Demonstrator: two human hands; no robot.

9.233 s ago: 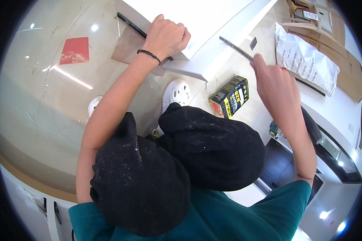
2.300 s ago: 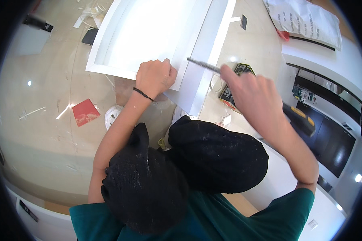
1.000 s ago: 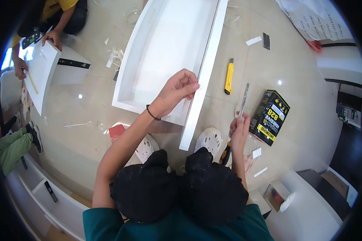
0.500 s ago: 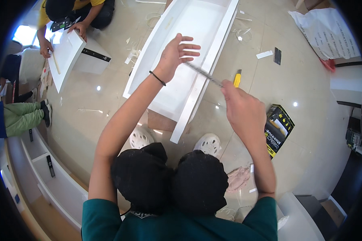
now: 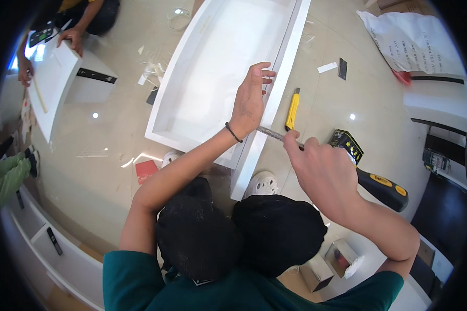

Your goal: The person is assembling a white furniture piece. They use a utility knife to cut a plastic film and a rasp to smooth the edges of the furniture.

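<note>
A long white open cabinet box point(image 5: 213, 78) lies on the floor in front of me, a white strip point(image 5: 267, 114) running along its right side. My left hand point(image 5: 248, 101) is over that right side, fingers stretched out and holding nothing; whether its palm presses on the panel I cannot tell. My right hand point(image 5: 324, 173) is closed round a file point(image 5: 387, 191) with a black and yellow handle. The file's narrow grey blade points left across the strip, and its tip meets the heel of my left hand, where the end is hidden.
A yellow utility knife point(image 5: 293, 109) and a black and yellow box point(image 5: 346, 145) lie right of the cabinet. A white sack point(image 5: 410, 44) stands at far right. At upper left, a co-worker's hands point(image 5: 72, 39) hold a white panel point(image 5: 57, 88). White drawer units point(image 5: 36, 243) line the lower left.
My left hand has come right and nearer, over the cabinet's edge. My right hand has moved nearer and right with the file, whose handle now shows. The view has shifted a little.
</note>
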